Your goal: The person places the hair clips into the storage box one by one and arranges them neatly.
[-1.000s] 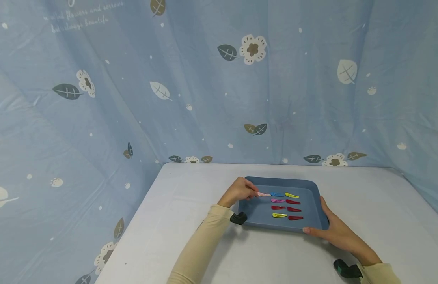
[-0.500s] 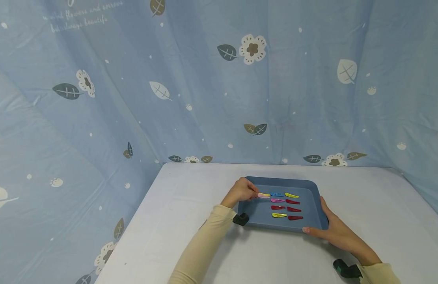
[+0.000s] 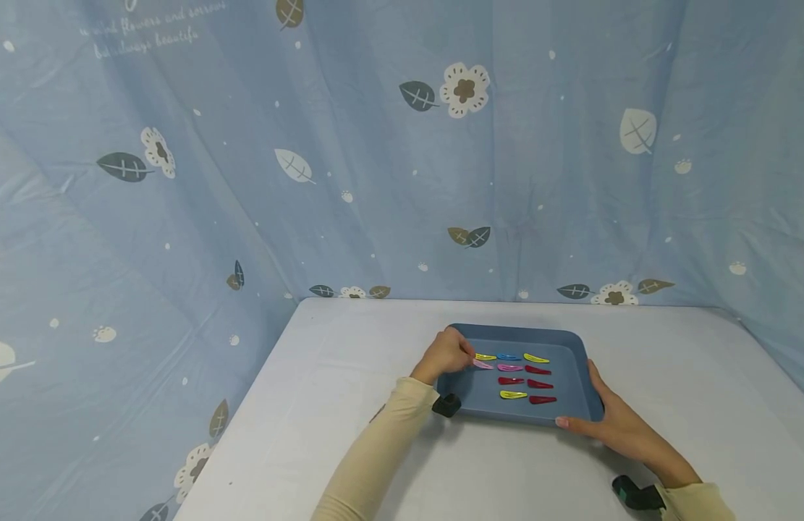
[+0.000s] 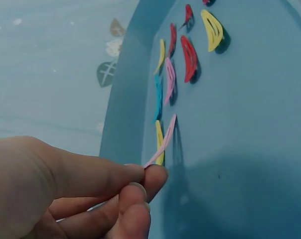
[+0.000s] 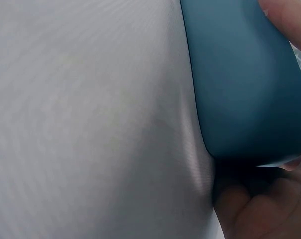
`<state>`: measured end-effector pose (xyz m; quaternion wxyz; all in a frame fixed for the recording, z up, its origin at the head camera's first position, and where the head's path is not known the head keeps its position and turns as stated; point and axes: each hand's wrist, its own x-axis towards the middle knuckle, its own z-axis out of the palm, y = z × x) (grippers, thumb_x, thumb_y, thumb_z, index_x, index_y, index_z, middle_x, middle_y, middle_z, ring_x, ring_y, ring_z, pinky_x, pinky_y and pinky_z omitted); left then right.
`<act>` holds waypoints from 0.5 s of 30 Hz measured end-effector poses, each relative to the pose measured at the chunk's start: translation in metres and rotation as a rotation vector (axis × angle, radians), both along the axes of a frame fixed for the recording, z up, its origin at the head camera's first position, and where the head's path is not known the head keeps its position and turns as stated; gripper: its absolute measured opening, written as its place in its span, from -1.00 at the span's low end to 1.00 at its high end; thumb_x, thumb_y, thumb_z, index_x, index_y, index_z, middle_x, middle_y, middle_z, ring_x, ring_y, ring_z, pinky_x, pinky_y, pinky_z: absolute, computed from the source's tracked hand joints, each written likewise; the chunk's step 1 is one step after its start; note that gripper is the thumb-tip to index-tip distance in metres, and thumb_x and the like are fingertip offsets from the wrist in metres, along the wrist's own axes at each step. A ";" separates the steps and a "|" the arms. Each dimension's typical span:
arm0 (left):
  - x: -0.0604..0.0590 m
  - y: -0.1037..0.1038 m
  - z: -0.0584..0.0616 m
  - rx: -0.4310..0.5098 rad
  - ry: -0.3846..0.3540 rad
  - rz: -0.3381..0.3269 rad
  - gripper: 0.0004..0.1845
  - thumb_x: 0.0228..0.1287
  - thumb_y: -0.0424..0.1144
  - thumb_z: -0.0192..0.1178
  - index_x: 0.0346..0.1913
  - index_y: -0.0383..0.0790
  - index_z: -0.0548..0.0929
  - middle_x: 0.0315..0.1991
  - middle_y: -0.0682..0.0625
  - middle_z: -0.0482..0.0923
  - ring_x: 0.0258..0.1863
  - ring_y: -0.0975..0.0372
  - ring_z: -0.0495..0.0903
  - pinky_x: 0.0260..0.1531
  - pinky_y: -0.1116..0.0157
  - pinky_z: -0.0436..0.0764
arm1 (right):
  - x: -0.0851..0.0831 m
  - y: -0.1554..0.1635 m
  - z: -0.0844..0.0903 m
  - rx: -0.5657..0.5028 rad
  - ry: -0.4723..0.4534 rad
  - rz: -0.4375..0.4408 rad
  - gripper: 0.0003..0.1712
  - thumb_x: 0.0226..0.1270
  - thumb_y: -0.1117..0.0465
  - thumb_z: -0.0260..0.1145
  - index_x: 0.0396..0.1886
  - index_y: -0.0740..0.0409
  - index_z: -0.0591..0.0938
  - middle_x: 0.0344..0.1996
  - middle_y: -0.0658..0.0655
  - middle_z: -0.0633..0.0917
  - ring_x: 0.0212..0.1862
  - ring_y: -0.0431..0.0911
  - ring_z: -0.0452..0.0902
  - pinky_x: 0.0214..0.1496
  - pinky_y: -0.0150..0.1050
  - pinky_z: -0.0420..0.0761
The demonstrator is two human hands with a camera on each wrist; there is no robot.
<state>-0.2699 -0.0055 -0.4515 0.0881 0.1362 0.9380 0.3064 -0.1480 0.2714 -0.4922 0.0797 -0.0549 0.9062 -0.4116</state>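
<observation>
My left hand (image 3: 446, 352) pinches a pale pink snap hair clip (image 4: 168, 134) by one end, between thumb and fingertips. The clip is held over the blue-grey tray (image 3: 470, 394), near its left side. Just behind it on the tray lies a yellow hair clip (image 3: 486, 357), which the pink one partly crosses in the left wrist view. My right hand (image 3: 626, 427) grips the tray's near right corner, thumb on the front rim and fingers along the right side. In the right wrist view some of those fingers (image 5: 262, 209) are in shadow beside the tray wall.
Several more clips lie in rows on the tray, among them a blue clip (image 3: 509, 357), a pink clip (image 3: 509, 367), a red clip (image 3: 540, 384) and a yellow clip (image 3: 513, 395). A white-covered table (image 3: 349, 362) bears the tray. Behind hangs a patterned blue curtain (image 3: 375, 145).
My left hand has drawn the pale pink clip slightly towards me, off the back row, and the yellow clip behind it now shows. The right hand and tray have stayed put.
</observation>
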 end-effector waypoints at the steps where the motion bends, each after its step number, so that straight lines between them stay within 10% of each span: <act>1: 0.000 0.000 0.000 -0.016 0.011 0.002 -0.97 -0.23 -0.30 0.29 -0.59 -0.14 0.66 -0.67 0.16 0.51 -0.71 0.33 0.41 -0.73 0.41 0.37 | 0.000 0.000 0.000 0.002 -0.001 -0.001 0.19 -0.09 -0.11 0.25 0.17 -0.22 -0.53 0.25 0.26 -0.26 0.17 0.32 -0.13 -0.11 0.24 0.16; 15: 0.003 0.004 0.000 -0.104 0.021 0.008 -0.96 -0.22 -0.29 0.28 -0.63 -0.09 0.63 -0.62 0.17 0.47 -0.63 0.30 0.39 -0.68 0.41 0.36 | 0.000 -0.003 0.003 0.052 -0.035 -0.029 0.21 -0.10 -0.18 0.22 0.17 -0.19 -0.54 0.23 0.33 -0.21 0.12 0.34 -0.03 -0.19 0.16 0.30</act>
